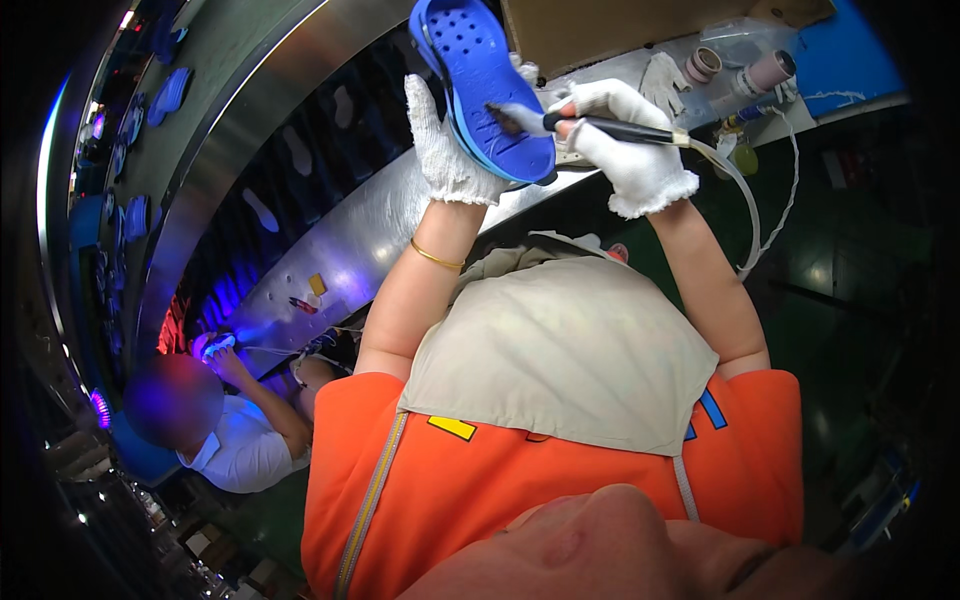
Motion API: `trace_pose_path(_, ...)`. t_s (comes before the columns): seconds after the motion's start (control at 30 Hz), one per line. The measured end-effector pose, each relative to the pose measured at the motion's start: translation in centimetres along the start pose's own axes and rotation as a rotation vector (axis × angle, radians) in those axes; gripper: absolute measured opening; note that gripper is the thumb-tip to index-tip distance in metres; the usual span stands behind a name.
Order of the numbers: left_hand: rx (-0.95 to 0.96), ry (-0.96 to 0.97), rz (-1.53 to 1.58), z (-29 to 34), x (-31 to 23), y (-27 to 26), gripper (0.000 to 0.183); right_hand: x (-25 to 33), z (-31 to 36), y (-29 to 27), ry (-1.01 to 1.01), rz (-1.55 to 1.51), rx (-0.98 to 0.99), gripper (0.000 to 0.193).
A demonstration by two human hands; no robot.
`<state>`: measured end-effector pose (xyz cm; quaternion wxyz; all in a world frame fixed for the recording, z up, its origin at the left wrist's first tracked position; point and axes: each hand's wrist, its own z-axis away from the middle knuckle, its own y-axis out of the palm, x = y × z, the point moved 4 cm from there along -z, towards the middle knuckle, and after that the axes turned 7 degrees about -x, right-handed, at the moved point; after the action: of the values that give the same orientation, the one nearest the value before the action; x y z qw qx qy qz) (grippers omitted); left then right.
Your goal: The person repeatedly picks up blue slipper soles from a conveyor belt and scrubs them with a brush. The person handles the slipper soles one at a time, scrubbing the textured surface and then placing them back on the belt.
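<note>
A blue foam shoe, with small round holes toward its far end, is held up and tilted in front of me. My left hand, in a white knit glove, grips it from underneath. The thumb lies along the left side, and fingertips show past the right edge. My right hand, gloved the same way, is closed around a black-handled brush with a clear tube running from its rear end. The pale brush tip meets the shoe's upper face, near its middle.
Behind my right hand lie a spare white glove, tape rolls and cardboard. A metal ledge borders the dark conveyor. Blue shoes lie beyond it. At left, another person handles a lit shoe.
</note>
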<state>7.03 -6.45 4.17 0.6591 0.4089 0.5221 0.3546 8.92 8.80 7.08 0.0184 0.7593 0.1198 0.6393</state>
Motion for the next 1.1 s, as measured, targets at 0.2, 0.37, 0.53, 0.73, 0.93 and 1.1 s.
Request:
trace_pose_path(0.2,0.069,-0.016,-0.024,0.0,0.3,0.6,0.079,0.2,1.4,1.1,-0.021,-0.097,0.015,0.015)
trace_pose_path(0.37,0.064,0.026,-0.105,0.0,-0.3,0.6,0.08,-0.2,1.3,1.1,0.078,-0.103,0.133,0.013)
trace_pose_path(0.53,0.172,-0.068,0.039,-0.3,-1.1,0.4,0.082,-0.3,1.4,1.3,-0.007,0.028,0.15,0.012)
trace_pose_path(0.73,0.319,-0.213,0.158,-0.2,-1.4,0.5,0.078,0.3,0.4,0.7,0.037,-0.046,0.185,0.014)
trace_pose_path(0.93,0.376,-0.288,0.169,-0.4,-2.2,0.9,0.084,-1.4,1.4,1.0,0.176,-0.087,0.246,0.013)
trace_pose_path(1.1,0.412,-0.328,0.207,-0.4,-2.7,1.4,0.084,-2.8,2.5,0.7,0.344,-0.477,0.297,0.016)
